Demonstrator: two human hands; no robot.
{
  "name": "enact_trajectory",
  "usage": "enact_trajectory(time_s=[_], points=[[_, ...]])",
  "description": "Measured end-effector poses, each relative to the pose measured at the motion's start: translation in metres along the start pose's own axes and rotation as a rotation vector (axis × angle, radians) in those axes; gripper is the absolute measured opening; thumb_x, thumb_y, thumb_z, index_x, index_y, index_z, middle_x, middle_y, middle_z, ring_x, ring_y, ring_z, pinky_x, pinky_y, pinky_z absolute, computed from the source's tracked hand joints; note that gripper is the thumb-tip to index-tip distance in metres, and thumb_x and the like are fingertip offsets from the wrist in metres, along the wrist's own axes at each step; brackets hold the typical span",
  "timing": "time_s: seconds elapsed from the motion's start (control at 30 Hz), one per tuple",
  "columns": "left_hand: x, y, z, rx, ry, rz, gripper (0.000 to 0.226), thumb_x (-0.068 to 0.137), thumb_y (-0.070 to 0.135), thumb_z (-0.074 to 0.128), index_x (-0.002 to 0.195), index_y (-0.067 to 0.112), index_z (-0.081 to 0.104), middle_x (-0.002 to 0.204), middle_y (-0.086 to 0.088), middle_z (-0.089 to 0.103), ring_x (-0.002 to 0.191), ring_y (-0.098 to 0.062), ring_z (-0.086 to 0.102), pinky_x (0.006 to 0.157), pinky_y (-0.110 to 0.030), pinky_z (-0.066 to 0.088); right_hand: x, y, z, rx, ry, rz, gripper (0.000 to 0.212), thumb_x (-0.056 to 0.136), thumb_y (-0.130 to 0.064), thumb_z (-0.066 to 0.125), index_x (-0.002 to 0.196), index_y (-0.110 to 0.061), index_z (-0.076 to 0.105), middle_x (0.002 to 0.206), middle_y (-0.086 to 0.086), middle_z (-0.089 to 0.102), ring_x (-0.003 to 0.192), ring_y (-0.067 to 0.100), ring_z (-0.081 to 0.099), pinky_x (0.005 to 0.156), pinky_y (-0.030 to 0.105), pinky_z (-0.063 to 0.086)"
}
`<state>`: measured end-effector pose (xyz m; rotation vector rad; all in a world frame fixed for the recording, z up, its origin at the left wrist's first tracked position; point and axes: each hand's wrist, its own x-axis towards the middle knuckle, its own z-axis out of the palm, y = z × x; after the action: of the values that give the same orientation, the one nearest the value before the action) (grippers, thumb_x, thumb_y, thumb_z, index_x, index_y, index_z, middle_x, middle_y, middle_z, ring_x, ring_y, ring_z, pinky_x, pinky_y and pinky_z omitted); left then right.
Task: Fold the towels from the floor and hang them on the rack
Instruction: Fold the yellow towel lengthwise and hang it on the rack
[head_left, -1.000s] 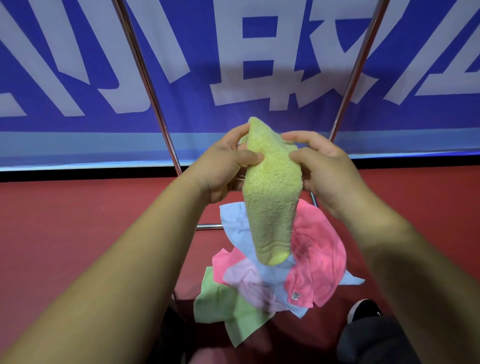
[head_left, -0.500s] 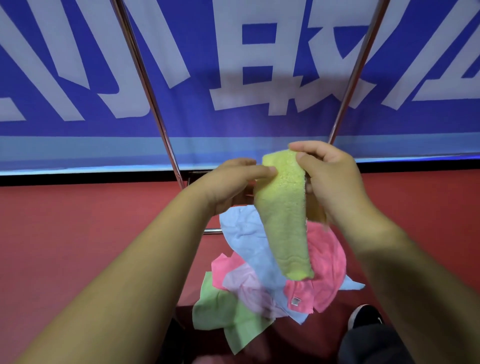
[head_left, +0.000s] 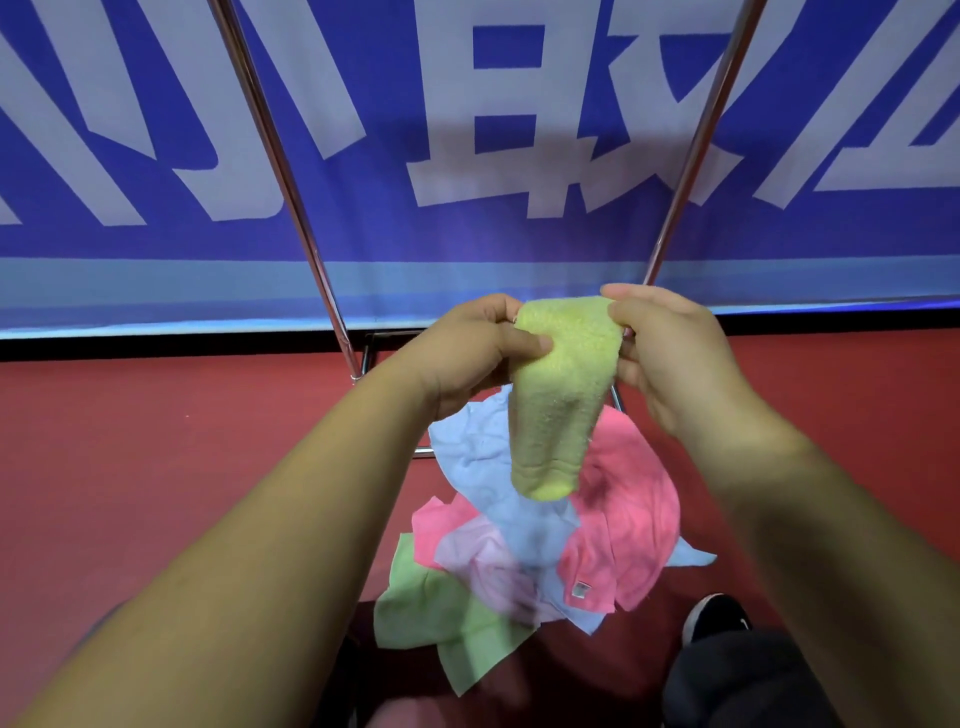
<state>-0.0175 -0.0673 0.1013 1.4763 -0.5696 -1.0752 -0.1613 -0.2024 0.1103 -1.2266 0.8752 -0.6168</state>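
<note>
1. Hanging folded from both hands – yellow towel (head_left: 558, 400), held above the floor pile.
2. Left hand (head_left: 470, 353) pinched its upper left edge; right hand (head_left: 670, 353) gripped the upper right.
3. Floor (head_left: 156, 457) pile – blue towel (head_left: 483, 462), pink towel (head_left: 628, 525), green towel (head_left: 441, 613) – lay beside the rack (head_left: 291, 176).

A blue banner (head_left: 395, 104) fills the wall behind, printed with very large white characters (head_left: 519, 156), apparently Chinese. Their tops are cut off by the frame, so none can be read with certainty. A small white tag (head_left: 580, 589) is sewn on a pink towel (head_left: 623, 519); its print is too small to read.
</note>
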Motion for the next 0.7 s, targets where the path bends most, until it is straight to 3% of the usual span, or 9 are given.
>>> enact_trajectory(time_s=[0.07,0.13,0.23,0.33,0.47,0.57,0.7], points=[[-0.001,0.004,-0.001,0.002,0.017,0.025,0.025,0.096,-0.002,0.067,0.089,0.021,0.061,0.084,-0.003,0.068,0.072,-0.020,0.063,0.073,-0.035,0.057,-0.002,-0.002,0.004,0.021,-0.025,-0.031,0.026,0.102,-0.007,0.059,0.119,-0.017,0.076,0.094,0.008,0.070,0.080,0.020,0.070,0.067,0.033,0.064],[-0.002,0.008,-0.001,-0.008,0.031,0.042,0.027,0.097,-0.004,0.061,0.091,0.022,0.060,0.082,-0.002,0.066,0.067,-0.020,0.058,0.061,-0.029,0.051,-0.004,-0.004,0.007,0.066,-0.053,-0.052,0.026,0.102,-0.006,0.059,0.117,-0.018,0.076,0.094,0.010,0.069,0.078,0.021,0.068,0.063,0.029,0.059],[-0.003,0.010,-0.004,0.012,0.046,0.073,0.028,0.095,-0.006,0.058,0.094,0.022,0.060,0.084,-0.007,0.060,0.064,-0.021,0.048,0.057,-0.027,0.041,-0.005,-0.005,0.010,0.130,-0.089,-0.051,0.030,0.103,-0.004,0.058,0.125,-0.018,0.072,0.079,0.003,0.067,0.055,0.010,0.062,0.054,0.026,0.054],[-0.005,0.012,-0.006,0.053,0.059,0.096,0.029,0.097,-0.006,0.056,0.094,0.023,0.060,0.079,-0.004,0.057,0.058,-0.019,0.044,0.052,-0.023,0.040,-0.007,-0.005,0.013,0.130,-0.115,-0.071,0.038,0.101,-0.004,0.061,0.133,-0.023,0.067,0.089,-0.001,0.069,0.059,0.012,0.063,0.056,0.028,0.053],[-0.010,0.014,-0.008,0.061,0.041,0.130,0.024,0.101,-0.002,0.057,0.107,0.021,0.062,0.088,-0.004,0.064,0.064,-0.020,0.052,0.059,-0.029,0.046,-0.011,-0.004,0.017,0.097,-0.154,-0.134,0.049,0.098,-0.002,0.063,0.139,-0.029,0.064,0.127,-0.008,0.077,0.090,0.017,0.072,0.064,0.031,0.050],[-0.012,0.016,-0.010,0.029,0.033,0.150,0.023,0.103,0.005,0.062,0.123,0.015,0.063,0.103,-0.006,0.073,0.087,-0.026,0.064,0.079,-0.041,0.055,-0.016,-0.007,0.018,0.081,-0.168,-0.165,0.059,0.099,0.004,0.061,0.148,-0.029,0.056,0.134,-0.013,0.073,0.110,0.016,0.076,0.056,0.026,0.056],[-0.006,0.010,-0.012,0.050,0.075,0.127,0.022,0.101,0.018,0.068,0.123,0.016,0.069,0.103,-0.005,0.076,0.091,-0.026,0.067,0.088,-0.046,0.056,-0.018,-0.008,0.017,0.094,-0.158,-0.188,0.066,0.099,0.006,0.061,0.154,-0.030,0.051,0.140,-0.016,0.069,0.119,0.014,0.075,0.072,0.038,0.066]])
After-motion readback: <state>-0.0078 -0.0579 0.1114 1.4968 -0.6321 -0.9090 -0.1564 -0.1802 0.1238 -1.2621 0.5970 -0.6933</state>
